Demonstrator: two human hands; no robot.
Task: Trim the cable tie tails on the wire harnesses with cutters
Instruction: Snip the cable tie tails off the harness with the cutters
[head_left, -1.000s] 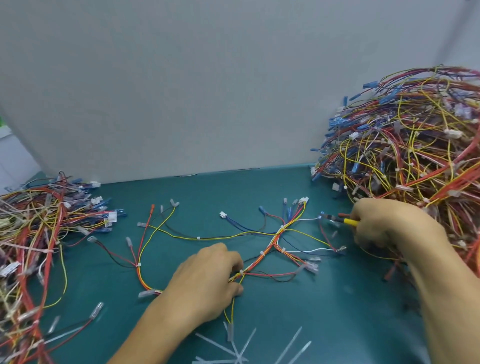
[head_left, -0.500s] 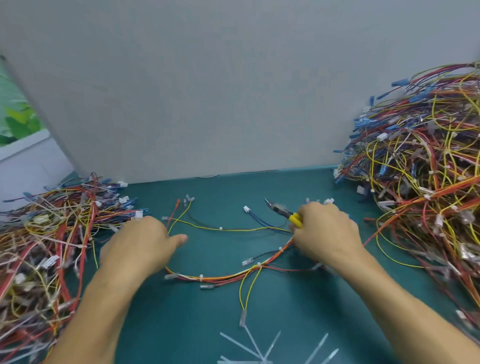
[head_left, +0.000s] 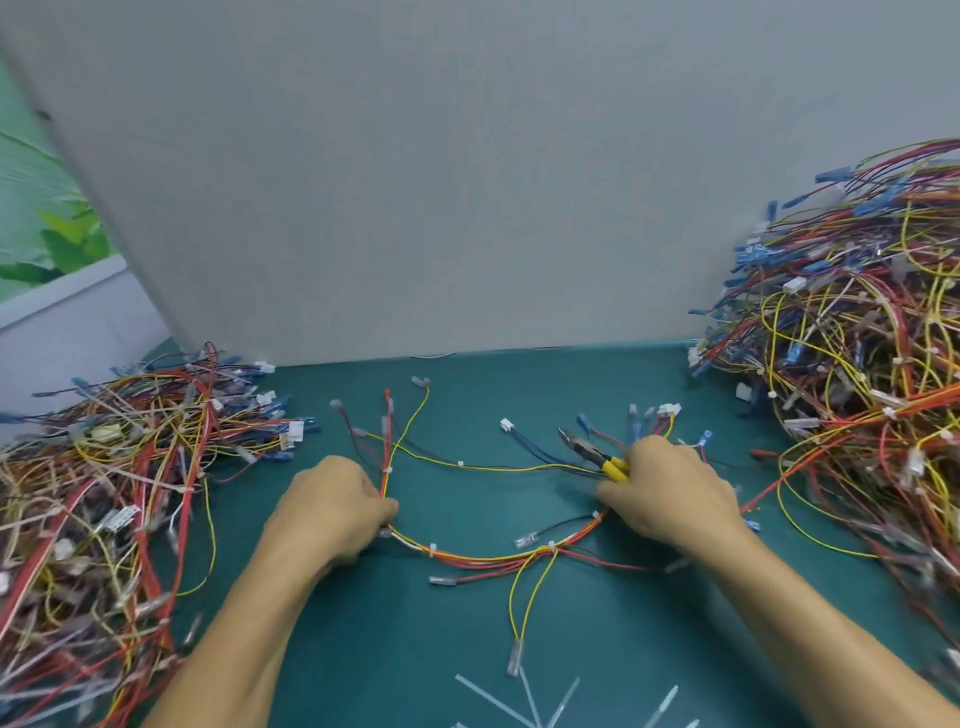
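Head view.

A: What's the surface, and the room?

B: A teal table (head_left: 467, 649) runs back to a plain grey wall (head_left: 467, 182). Past the wall's left edge some green leaves (head_left: 62, 249) show, blurred.

A: And around the work?

B: A low heap (head_left: 104, 493) of wires lies on the left of the table. A taller heap (head_left: 857, 389) sits on the right, up against the wall. Both are red, yellow and blue tangles. White tie tails (head_left: 519, 696) lie loose at the near edge.

A: Anything in the way?

B: Stray wires from the taller heap spill close beside the right forearm.

A: Where's the task's thing?

B: One harness (head_left: 483, 558) lies spread between the heaps, curving from hand to hand. The left hand (head_left: 332, 504) pinches its red-orange bundle, fingers curled. The right hand (head_left: 670, 493) grips the yellow-handled cutters (head_left: 587, 449), nose pointing up and left over the thin wires, and its lower fingers touch the bundle. I cannot tell whether the jaws are parted.
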